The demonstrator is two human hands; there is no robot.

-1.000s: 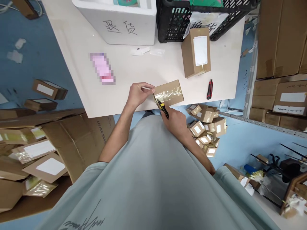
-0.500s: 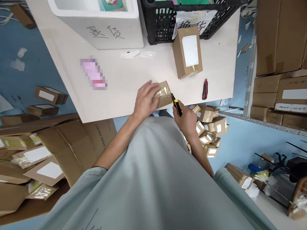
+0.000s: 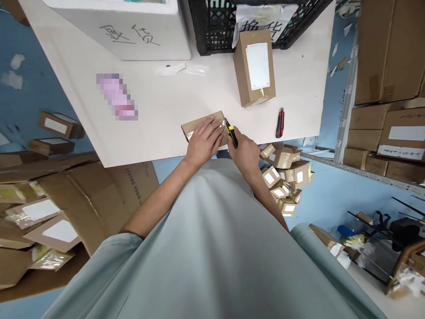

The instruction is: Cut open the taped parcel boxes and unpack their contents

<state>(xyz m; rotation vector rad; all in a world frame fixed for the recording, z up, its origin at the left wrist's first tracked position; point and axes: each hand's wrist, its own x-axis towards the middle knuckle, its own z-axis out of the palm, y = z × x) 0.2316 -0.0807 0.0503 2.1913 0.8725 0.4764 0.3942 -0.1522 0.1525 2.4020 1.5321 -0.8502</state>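
A small taped cardboard box point(image 3: 195, 123) lies at the near edge of the table. My left hand point(image 3: 205, 139) holds it, fingers laid across its taped top and covering much of it. At the box's right end, my right hand point(image 3: 245, 150) is closed around a yellow-and-black utility knife point(image 3: 233, 136). The knife's front end meets the box there; I cannot make out how deep the blade sits. A red-and-black box cutter point(image 3: 280, 123) rests on the table to the right. Beyond my right hand stands a taller cardboard box point(image 3: 243, 71) with a white label.
A white foam box point(image 3: 146, 42) and a black plastic crate point(image 3: 215, 37) stand at the table's back. A blurred pink item point(image 3: 117, 96) lies left on the table point(image 3: 159, 106). Parcels fill a large carton point(image 3: 83, 195) below left; more parcels point(image 3: 287, 173) are piled right.
The small box has turned and shows more of its left end. My left hand has shifted to lie over its top. My right hand and the knife have moved left with the box's right end.
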